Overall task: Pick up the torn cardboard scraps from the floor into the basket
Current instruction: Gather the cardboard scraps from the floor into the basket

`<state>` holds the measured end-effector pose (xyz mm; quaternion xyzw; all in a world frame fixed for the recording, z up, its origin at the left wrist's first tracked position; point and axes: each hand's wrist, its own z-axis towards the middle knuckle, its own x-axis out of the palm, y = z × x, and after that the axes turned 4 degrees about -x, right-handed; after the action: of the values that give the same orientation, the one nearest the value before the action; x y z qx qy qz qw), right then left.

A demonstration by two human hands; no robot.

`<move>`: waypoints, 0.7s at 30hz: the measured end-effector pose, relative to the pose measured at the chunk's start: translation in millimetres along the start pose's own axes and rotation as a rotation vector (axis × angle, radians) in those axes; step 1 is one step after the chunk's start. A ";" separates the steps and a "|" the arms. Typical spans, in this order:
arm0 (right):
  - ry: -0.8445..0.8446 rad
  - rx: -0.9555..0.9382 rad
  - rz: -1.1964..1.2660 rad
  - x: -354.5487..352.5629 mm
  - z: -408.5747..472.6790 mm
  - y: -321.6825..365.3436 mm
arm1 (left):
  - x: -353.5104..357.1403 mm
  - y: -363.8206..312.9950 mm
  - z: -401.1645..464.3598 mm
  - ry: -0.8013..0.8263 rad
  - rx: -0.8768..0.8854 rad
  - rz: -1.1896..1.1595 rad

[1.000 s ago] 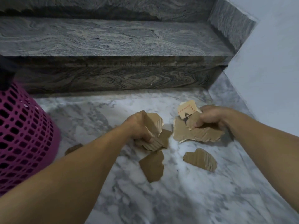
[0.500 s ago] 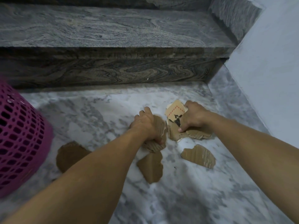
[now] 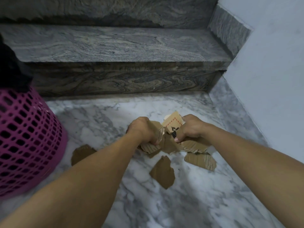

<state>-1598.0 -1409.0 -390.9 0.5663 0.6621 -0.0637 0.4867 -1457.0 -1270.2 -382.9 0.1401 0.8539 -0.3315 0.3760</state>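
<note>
Basket [image 3: 24, 137]: pink mesh, far left, well apart from the pile.
Left hand [image 3: 143, 130]: fingers curled round corrugated scraps [image 3: 152, 147].
Right hand [image 3: 191, 129]: pinches printed scrap [image 3: 172, 123].
Risk: overfull fists shed pieces; three floor scraps [image 3: 162, 172] left.

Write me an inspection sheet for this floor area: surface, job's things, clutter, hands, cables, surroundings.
Surface: grey-veined marble floor.
Job's things: pink lattice basket at left; held scraps bunched between both hands; three loose scraps on the floor: left scrap partly behind the forearm, middle scrap, right scrap.
Clutter: nothing seen.
Hands: left hand grips cardboard, fingers curled; right hand grips cardboard, including a printed piece.
Cables: nothing seen.
Surroundings: dark stone step behind; pale wall at right.
</note>
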 end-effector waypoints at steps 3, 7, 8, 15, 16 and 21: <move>-0.029 -0.044 0.009 -12.7 -17.8 24.7 | -26.7 7.3 -15.5 -0.046 -0.013 -0.022; -0.073 -0.127 -0.022 -37.9 -39.9 64.7 | -73.6 13.4 -37.2 -0.134 0.004 -0.072; -0.078 -0.159 -0.034 -43.1 -45.5 76.3 | -87.7 14.3 -44.2 -0.160 0.008 -0.092; -0.128 -0.288 0.000 -81.6 -82.1 170.0 | -196.1 11.3 -119.0 -0.247 0.105 -0.151; -0.129 -0.311 0.046 -85.8 -89.4 185.0 | -213.3 12.5 -131.5 -0.256 0.117 -0.171; -0.197 -0.444 0.190 -98.3 -133.9 275.9 | -295.0 38.2 -191.2 -0.385 0.081 -0.170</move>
<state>-1462.0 -1294.7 -122.2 0.4962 0.5529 0.0745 0.6652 -1343.4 -1110.5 -88.6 0.0167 0.7609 -0.4167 0.4971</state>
